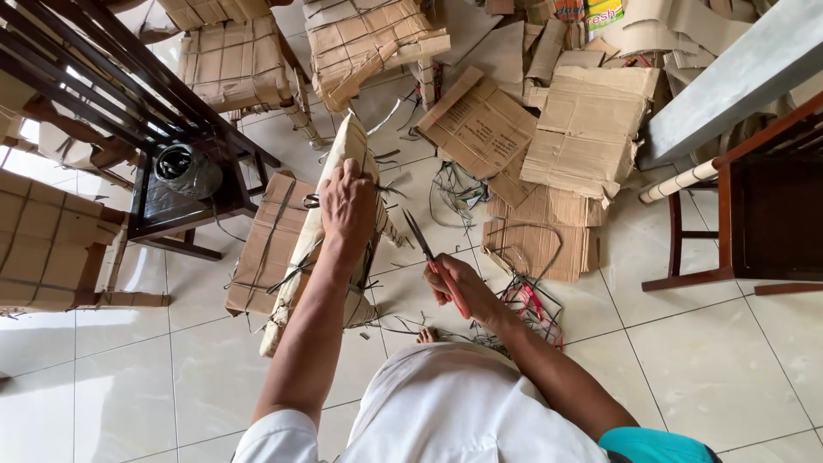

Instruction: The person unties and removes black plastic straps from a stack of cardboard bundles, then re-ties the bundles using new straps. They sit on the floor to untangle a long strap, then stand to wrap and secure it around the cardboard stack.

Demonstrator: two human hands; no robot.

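- The floor (703, 377) is pale tile, with flat cardboard sheets (587, 129) and tied stacks lying all around.
- A tied cardboard bundle (343, 163) stands on edge in the middle. It looks stiff, light and a bit floppy, so the top edge seems the best place to hold.
- The left hand (347, 210) is closed on that top edge, steadying it.
- The right hand (454, 287), just beside the bundle, is wrapped around red-handled scissors (429, 257). The blades point up toward the bundle's black straps.
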